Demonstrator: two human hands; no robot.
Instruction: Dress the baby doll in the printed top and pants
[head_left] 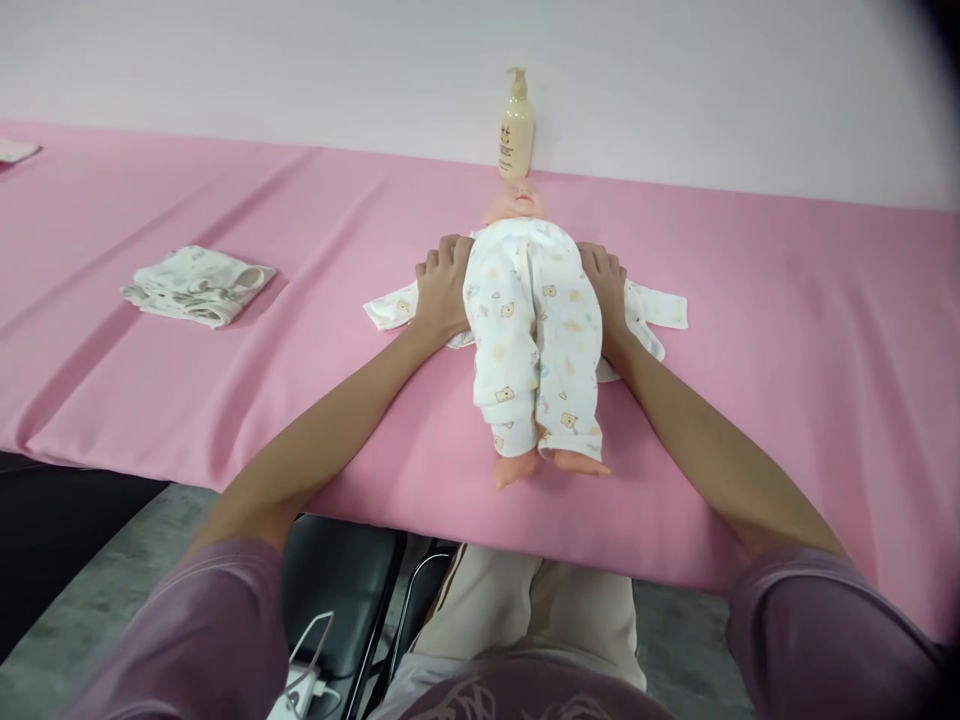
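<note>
A baby doll [520, 205] lies on its back on the pink-covered table, its feet toward me and its head at the far side. White trousers [532, 330] with small bear prints cover its legs and belly. My left hand [444, 285] presses against the doll's left-hand side in view, fingers curled round it. On the opposite side my right hand [606, 285] grips in the same way. The fingertips of both are partly hidden by the doll. A matching long-sleeved shirt [664, 308] is spread beneath it, sleeves reaching out past both hands.
A pump bottle [516, 130] stands behind the doll's head by the white wall. Folded printed cloth [199, 285] lies to the left on the pink tablecloth [300, 230]. Below the table edge are a black chair [341, 580] and a white device with a cable [300, 690].
</note>
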